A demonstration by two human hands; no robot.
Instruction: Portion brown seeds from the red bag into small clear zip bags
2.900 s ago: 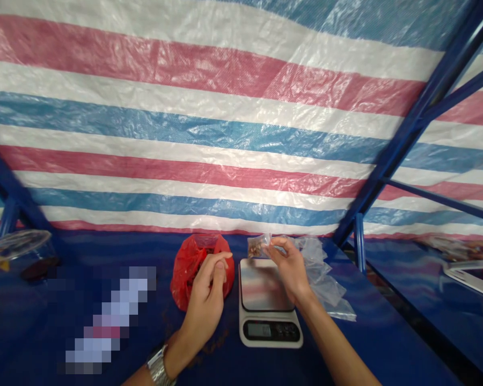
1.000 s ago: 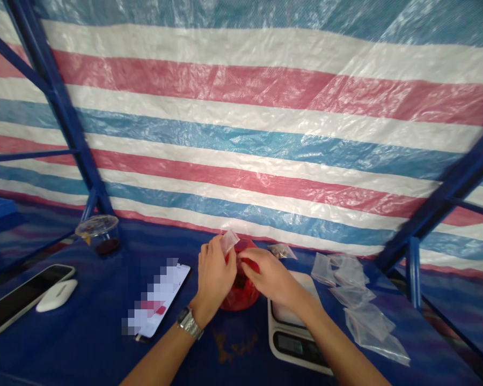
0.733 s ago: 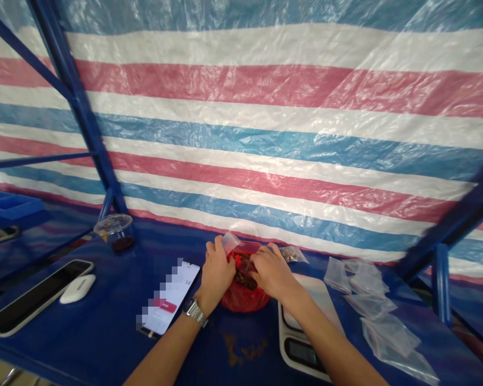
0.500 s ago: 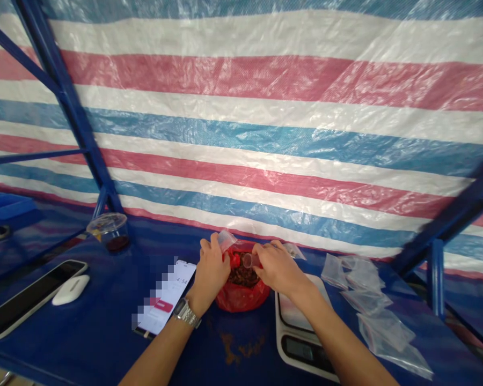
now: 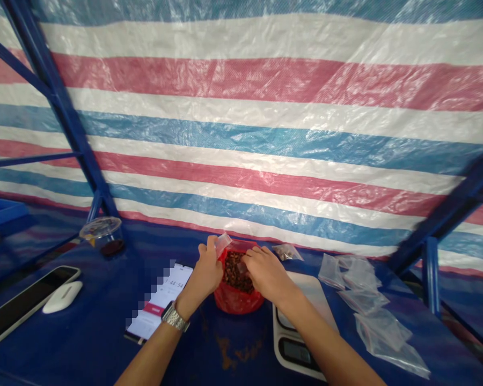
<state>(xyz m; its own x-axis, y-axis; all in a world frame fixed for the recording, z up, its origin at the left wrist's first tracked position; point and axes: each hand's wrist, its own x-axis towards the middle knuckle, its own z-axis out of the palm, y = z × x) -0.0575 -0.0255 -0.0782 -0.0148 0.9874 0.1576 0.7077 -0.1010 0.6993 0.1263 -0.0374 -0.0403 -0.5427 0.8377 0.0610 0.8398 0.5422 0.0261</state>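
Observation:
A red plastic bag (image 5: 238, 304) stands wide with brown, dried bits (image 5: 236, 271) inside. My left hand (image 5: 207, 271) is at the bag's left rim, closed on a small clear plastic bag (image 5: 222, 243) that sticks up past the fingers. Over the right side of the red bag, my right hand (image 5: 266, 274) reaches down into the brown bits. Its fingers are closed around a small clear cup, mostly hidden by the hand now.
A white digital scale (image 5: 284, 351) lies under my right forearm. Several clear zip bags (image 5: 382, 327) lie to the right; a small filled bag (image 5: 287, 252) sits behind. Leftward are a lit phone (image 5: 156, 305), a dark phone (image 5: 28, 303), a white earbud case (image 5: 63, 297) and a clear tub (image 5: 104, 236).
My right hand has lowered the clear cup into the brown bits. My left hand has shifted slightly left, still with the clear bag. The view has turned slightly.

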